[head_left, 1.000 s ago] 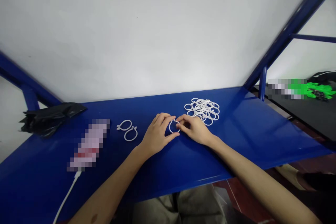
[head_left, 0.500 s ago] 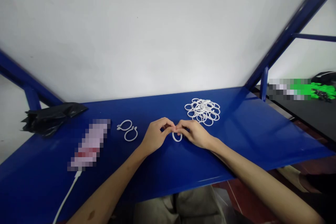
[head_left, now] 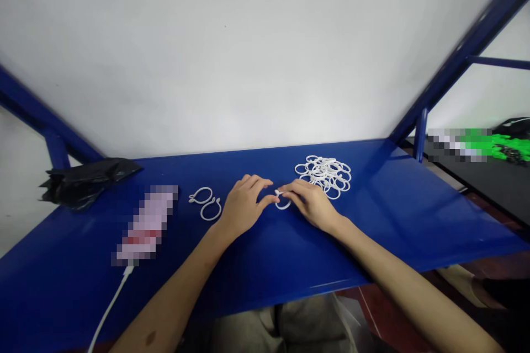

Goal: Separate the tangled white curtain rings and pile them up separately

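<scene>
My right hand (head_left: 308, 201) pinches a white plastic curtain ring (head_left: 283, 206) at its upper right side; the ring is partly hidden behind the fingers, and a knob shows at its top left. Just left of it, my left hand (head_left: 247, 201) is open, thumb and fingers apart, the thumb tip close to the knob. Whether that thumb touches the ring I cannot tell. Two similar knob-ended rings (head_left: 211, 209) lie side by side left of my left hand. Behind my right hand rests a tangled pile of white rings (head_left: 325, 171).
On the blue table (head_left: 256, 276) at the left lie a blurred-out pinkish object (head_left: 144, 223) with a white cable (head_left: 108, 306) and a black plastic bag (head_left: 86, 179). Blue frame bars (head_left: 451, 60) rise at both sides. Bright green items (head_left: 511, 147) sit on a dark table at right.
My left hand has let go of the ring and spread its fingers, moving slightly away. My right hand keeps its pinch on the ring. The view has shifted a little.
</scene>
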Tool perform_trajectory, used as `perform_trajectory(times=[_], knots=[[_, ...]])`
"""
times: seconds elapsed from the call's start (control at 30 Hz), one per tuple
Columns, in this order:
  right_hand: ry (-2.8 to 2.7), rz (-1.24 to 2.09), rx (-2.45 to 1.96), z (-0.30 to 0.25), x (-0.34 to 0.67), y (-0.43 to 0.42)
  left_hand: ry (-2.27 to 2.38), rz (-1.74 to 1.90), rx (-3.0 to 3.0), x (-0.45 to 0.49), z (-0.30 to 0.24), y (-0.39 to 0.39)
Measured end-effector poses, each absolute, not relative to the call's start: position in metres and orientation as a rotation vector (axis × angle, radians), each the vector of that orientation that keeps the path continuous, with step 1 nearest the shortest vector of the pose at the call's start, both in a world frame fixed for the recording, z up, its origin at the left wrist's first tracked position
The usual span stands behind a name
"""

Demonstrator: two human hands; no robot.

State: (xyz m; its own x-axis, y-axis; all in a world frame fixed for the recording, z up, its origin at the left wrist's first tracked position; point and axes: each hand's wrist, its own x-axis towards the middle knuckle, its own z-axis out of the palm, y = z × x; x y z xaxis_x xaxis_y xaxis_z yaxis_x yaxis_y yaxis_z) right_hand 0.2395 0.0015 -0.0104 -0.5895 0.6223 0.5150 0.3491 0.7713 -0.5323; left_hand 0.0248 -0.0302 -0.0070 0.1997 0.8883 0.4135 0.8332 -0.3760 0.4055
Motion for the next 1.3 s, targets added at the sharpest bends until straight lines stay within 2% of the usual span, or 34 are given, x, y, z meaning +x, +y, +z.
perform_trajectory(times=[0.1,0.2,0.27,0.4,0.63,0.83,0.93,1.07,1.17,1.3], knots=[[-2.166,0.423,-0.816,-0.01,0.244,0.008,2.114,0.753,2.433,0.013,0.0,-0.03],[-2.129,0.386,-0.899,-0.011,0.25,0.013,2.578,0.535,2.216,-0.001,0.002,-0.031],[-2.121,0.381,-0.93,-0.01,0.251,0.014,2.691,0.342,2.086,-0.008,0.001,-0.03],[-2.172,0.427,-0.936,-0.009,0.248,0.01,2.59,0.191,2.088,-0.014,-0.007,-0.027],[-2.436,0.57,-0.772,-0.012,0.239,-0.003,1.888,0.631,2.497,0.004,-0.023,-0.024],[-2.51,0.604,-0.74,-0.01,0.237,-0.007,1.502,0.757,2.554,0.021,-0.022,-0.029],[-2.5,0.622,-0.761,-0.01,0.238,-0.006,1.558,0.757,2.555,0.023,-0.02,-0.029],[-2.425,0.586,-0.875,-0.012,0.24,-0.001,2.0,0.641,2.489,0.018,-0.02,-0.027],[-2.343,0.439,-1.008,-0.012,0.247,0.009,2.245,0.533,2.388,0.012,-0.022,-0.026],[-2.177,0.135,-1.197,-0.012,0.263,0.027,2.205,0.471,2.405,0.01,-0.024,-0.025]])
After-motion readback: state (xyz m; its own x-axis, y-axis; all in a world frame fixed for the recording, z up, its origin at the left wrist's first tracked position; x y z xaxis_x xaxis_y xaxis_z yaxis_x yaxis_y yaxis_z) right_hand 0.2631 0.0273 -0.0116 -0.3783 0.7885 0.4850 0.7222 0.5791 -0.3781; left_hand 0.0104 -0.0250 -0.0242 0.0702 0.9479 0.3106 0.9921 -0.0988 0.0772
